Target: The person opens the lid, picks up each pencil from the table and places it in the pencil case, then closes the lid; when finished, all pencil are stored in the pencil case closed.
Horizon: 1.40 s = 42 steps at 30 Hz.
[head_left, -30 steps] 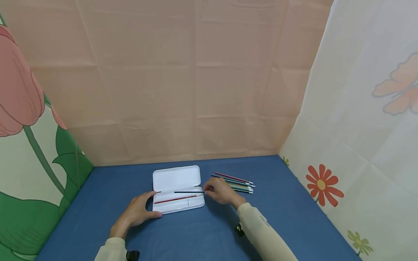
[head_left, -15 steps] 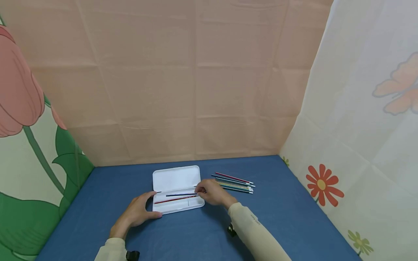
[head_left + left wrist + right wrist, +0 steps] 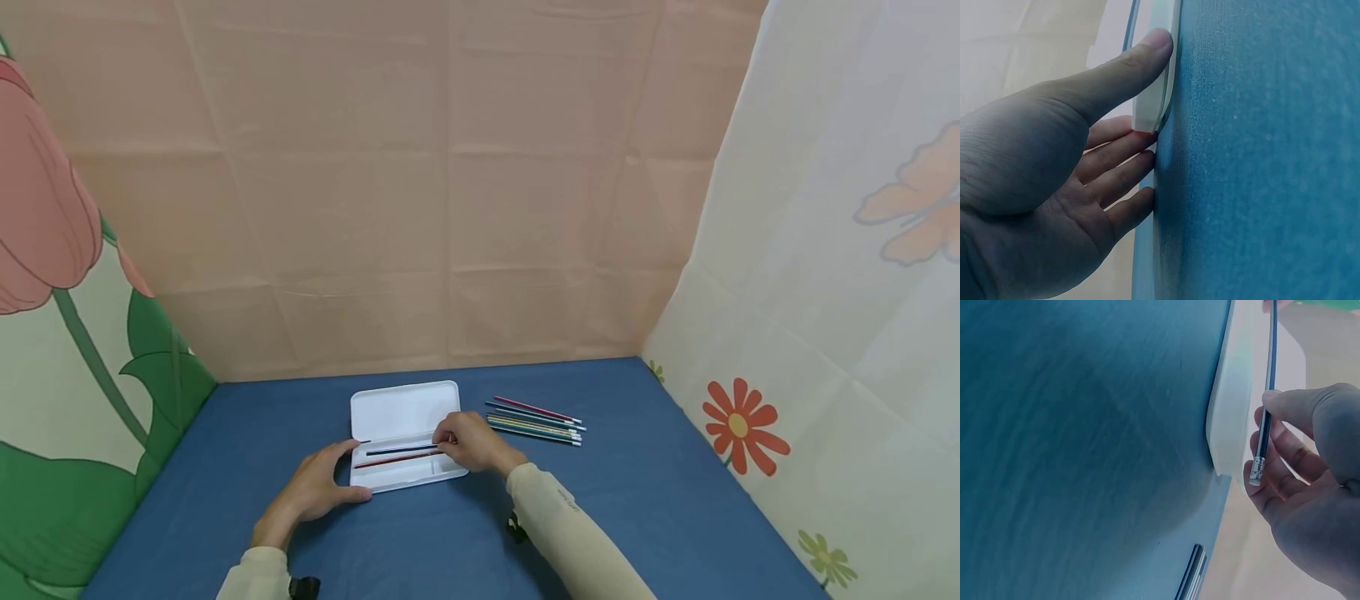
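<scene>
A white pencil case (image 3: 405,409) lies on the blue cloth with its lid folded back. My left hand (image 3: 315,483) holds its left end, thumb on the near wall and fingers at the far corner; the left wrist view shows the thumb along the edge of the case (image 3: 1146,115). Over the tray, my right hand (image 3: 476,443) pinches a dark pencil (image 3: 1271,356) between thumb and fingers, close to its metal-capped eraser end. Its other end points left, toward my left hand. Just nearer in the tray lies a red pencil (image 3: 390,461).
Several loose pencils (image 3: 534,434), green, yellow and red, lie in a bunch right of the case with their eraser ends to the right. A tan cloth (image 3: 450,208) hangs behind the table (image 3: 420,550). Printed curtains stand at both sides.
My right hand has moved left with the dark pencil, bringing it from over the case's right edge down along the tray beside the red one. My left hand has stayed in place.
</scene>
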Available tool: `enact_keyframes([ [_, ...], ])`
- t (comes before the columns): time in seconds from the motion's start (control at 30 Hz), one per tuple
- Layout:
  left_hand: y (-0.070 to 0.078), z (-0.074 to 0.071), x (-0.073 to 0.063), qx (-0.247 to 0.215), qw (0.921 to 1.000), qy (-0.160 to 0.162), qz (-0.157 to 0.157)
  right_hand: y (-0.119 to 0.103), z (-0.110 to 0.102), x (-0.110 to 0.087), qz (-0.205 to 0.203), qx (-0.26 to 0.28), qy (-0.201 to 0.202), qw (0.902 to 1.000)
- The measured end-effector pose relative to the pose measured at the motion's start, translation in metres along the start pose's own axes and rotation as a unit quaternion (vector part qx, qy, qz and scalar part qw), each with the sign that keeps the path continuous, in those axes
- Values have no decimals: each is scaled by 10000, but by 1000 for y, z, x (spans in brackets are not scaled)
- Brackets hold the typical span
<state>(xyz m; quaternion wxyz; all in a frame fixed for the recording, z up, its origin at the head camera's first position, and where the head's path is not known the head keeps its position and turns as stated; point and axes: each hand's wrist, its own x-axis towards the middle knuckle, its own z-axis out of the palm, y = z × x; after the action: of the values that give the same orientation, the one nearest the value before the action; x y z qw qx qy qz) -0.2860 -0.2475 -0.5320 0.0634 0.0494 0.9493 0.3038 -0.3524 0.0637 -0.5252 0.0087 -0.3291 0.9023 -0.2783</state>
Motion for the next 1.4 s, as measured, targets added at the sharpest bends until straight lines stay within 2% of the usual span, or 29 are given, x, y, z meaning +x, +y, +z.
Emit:
enact_keyframes([
  [0.23, 0, -1, -1, 38, 9999, 2, 103, -6, 3, 7, 26, -94, -101, 9999],
  [0.87, -1, 0, -1, -12, 9999, 46, 121, -11, 13, 16, 26, -295, -55, 9995],
  [1.4, 1, -1, -1, 34, 9999, 66, 152, -11, 16, 22, 103, -200, -187, 9996],
])
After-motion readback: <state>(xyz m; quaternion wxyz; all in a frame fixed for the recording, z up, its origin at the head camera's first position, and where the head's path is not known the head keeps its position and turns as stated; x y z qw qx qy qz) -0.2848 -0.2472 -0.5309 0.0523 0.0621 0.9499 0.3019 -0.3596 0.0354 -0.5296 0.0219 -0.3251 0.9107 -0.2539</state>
